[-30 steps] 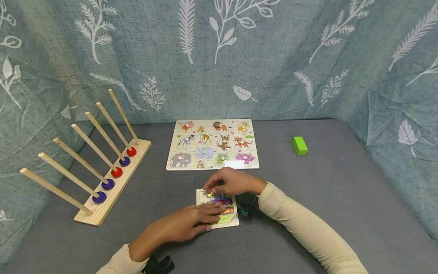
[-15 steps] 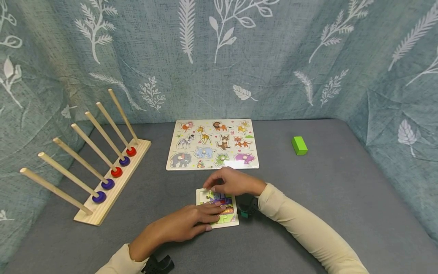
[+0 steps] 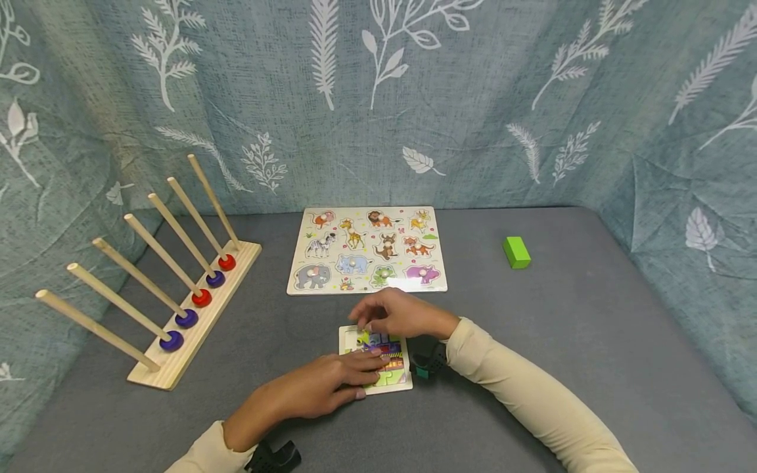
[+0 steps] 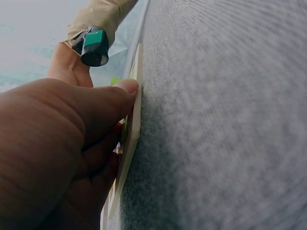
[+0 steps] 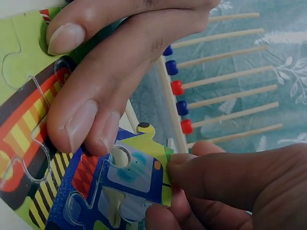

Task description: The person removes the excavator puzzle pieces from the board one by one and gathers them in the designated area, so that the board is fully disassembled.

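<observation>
My left hand (image 3: 331,384) lies across a small jigsaw puzzle (image 3: 397,376) with a pale wooden frame. Its fingers press flat on the printed pieces, and in the left wrist view the thumb (image 4: 125,87) touches the board's edge. Over the far left part of the puzzle, my right hand (image 3: 405,314) pinches a jigsaw piece (image 5: 139,163) printed with a blue animal face. That piece stands tilted at its place, with its outer edge between the thumb (image 5: 206,175) and fingers. The left hand hides some of the picture; whether the piece is fully loose I cannot tell.
Behind the puzzle lies an animal peg board (image 3: 367,249). A wooden stand (image 3: 204,315) with upright rods and red and blue rings is at the left. The green block (image 3: 517,253) rests at the right, and a patterned curtain (image 3: 473,98) hangs behind the table.
The right hand has shifted very slightly to the left, its fingertips now a little higher at the puzzle's far edge. The left hand has stayed still.
</observation>
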Demonstrator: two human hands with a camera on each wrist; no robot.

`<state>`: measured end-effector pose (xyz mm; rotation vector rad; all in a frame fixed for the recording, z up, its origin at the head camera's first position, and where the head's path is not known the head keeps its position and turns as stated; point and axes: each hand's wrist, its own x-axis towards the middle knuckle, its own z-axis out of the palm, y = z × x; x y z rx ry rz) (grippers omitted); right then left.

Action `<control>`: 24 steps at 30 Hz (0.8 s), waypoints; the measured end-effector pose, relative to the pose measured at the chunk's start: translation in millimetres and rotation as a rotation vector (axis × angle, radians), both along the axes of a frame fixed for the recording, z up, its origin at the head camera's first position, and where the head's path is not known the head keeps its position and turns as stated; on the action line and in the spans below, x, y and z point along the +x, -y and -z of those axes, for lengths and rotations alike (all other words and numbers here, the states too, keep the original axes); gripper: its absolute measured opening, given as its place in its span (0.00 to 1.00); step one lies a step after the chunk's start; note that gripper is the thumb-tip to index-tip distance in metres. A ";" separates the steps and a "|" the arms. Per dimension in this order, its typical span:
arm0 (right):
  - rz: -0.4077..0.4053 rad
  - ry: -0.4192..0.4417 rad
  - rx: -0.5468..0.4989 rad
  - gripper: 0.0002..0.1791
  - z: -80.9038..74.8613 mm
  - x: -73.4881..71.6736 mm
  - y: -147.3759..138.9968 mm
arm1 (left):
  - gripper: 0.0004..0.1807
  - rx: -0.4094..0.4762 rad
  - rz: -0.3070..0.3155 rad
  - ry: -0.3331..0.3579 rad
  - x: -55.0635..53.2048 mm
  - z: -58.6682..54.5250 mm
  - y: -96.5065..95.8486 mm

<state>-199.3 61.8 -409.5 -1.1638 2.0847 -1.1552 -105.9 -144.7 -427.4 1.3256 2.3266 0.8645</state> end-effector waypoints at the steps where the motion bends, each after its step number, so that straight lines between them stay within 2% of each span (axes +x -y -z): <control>1: 0.002 -0.001 0.008 0.11 -0.3 0.0 -0.3 | 0.26 -0.001 0.001 0.000 0.2 -0.1 -0.1; 7: 0.004 -0.018 0.075 0.06 -5.8 0.2 -3.6 | 0.24 0.004 0.008 -0.015 0.2 -0.8 0.0; 16: -0.058 -0.063 0.163 0.11 -9.9 0.8 -5.8 | 0.26 -0.005 0.000 0.000 0.4 -2.2 -0.1; 19: -0.043 -0.084 0.158 0.11 -9.4 0.7 -6.8 | 0.26 0.006 0.007 -0.009 -0.2 -2.3 -0.4; 24: 0.012 -0.093 0.090 0.10 -9.1 -2.2 -13.1 | 0.26 0.011 0.009 -0.001 -1.0 -3.2 -0.9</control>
